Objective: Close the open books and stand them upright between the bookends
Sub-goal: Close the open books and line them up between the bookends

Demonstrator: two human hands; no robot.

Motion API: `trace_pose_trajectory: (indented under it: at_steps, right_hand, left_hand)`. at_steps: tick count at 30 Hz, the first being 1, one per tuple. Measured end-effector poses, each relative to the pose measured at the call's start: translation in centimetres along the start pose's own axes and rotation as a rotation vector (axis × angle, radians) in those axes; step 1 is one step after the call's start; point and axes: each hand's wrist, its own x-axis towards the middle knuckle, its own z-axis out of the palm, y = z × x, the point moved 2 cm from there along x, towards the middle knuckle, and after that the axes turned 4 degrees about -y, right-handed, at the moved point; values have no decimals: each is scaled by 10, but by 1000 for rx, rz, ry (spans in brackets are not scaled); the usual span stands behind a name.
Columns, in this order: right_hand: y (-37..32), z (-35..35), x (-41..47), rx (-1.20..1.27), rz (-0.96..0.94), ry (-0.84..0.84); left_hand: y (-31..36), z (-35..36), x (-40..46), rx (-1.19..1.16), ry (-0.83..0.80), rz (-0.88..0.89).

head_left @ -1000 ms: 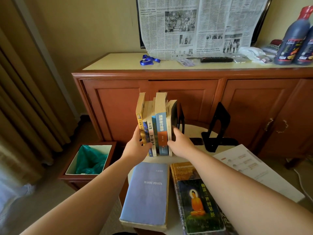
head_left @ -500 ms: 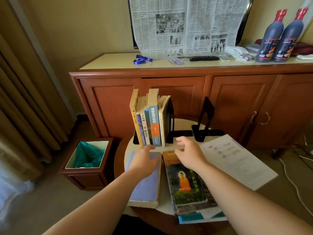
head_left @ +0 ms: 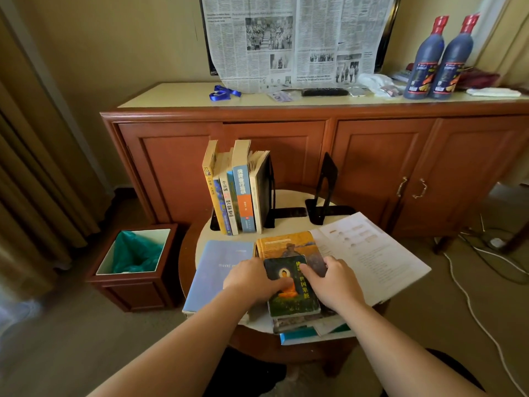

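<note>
Both hands lay on a small green book with a seated orange figure [head_left: 292,290], which topped a stack on the round table [head_left: 337,197]. The left hand [head_left: 252,277] and right hand [head_left: 335,282] rested on its opposite sides, fingers loosely bent over the cover. Behind, upright books [head_left: 237,190] leaned against a black bookend [head_left: 270,196].

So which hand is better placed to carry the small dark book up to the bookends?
Probably the right hand: it rests on the small dark book nearer the free bookend; the left hand touches its opposite edge.
</note>
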Motion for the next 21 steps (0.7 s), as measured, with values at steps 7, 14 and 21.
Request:
trace_pose_trajectory:
  at_steps: [7, 14, 21]
  right_hand:
    - [-2, -7, -4, 79, 14, -66]
    - [-11, -22, -6, 289, 57, -120]
    - [-29, -33, -12, 416, 27, -85]
  left_hand:
    - [3, 2, 5, -280, -92, -10]
    - [10, 8, 3, -673, -97, -52]
    - [7, -9, 0, -1215, -166, -57]
